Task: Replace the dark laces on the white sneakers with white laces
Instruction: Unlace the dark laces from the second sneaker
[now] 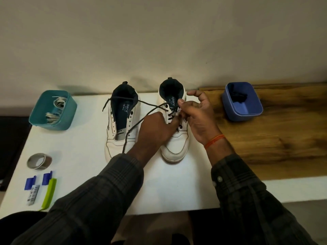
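Two white sneakers stand side by side on the white table, toes toward me. The left sneaker [122, 124] has no lace in its eyelets. The right sneaker [175, 138] still carries a dark lace [134, 124] through its lower eyelets, with both loose ends trailing left across the other shoe. My left hand [155, 128] pinches the lace at the eyelets. My right hand [196, 117] holds the shoe's right side, thumb and finger pinching the lace near the top eyelets. White laces [56, 108] lie in a teal bin [53, 110] at the left.
A blue bin [242, 101] with something dark inside stands on a wooden board [274, 131] at the right. Near the table's [79, 156] left front lie a tape roll [39, 160], blue tape pieces [46, 178], a green clip [49, 193] and a small packet [32, 194].
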